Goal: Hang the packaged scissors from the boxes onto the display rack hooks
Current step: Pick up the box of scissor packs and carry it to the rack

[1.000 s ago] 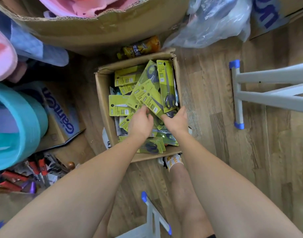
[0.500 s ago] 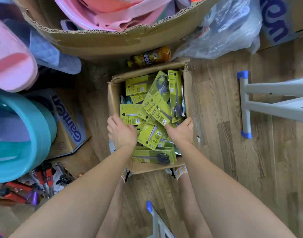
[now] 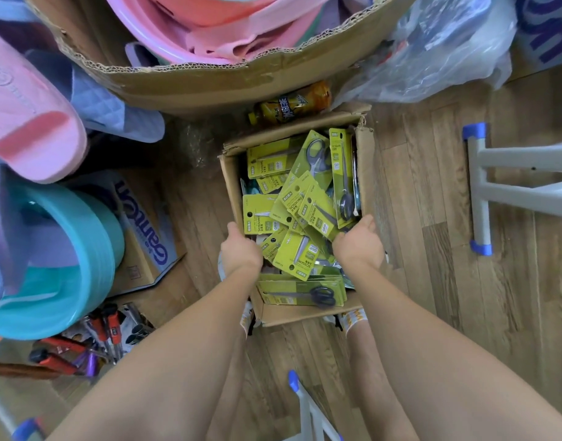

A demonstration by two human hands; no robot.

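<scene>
Item: one open cardboard box on the wood floor, just ahead of my feet, holding yellow scissors packs in a loose heap; about a dozen cards show, lower layers buried, full count not possible. My left hand is at the box's 9 o'clock wall, fingers dipped among the packs and hidden; grip cannot be told. My right hand is at 3 o'clock, fingertips likewise hidden. One bottle lies at the box's 12 o'clock. Two white rack legs, one at 3 o'clock, both cut off.
</scene>
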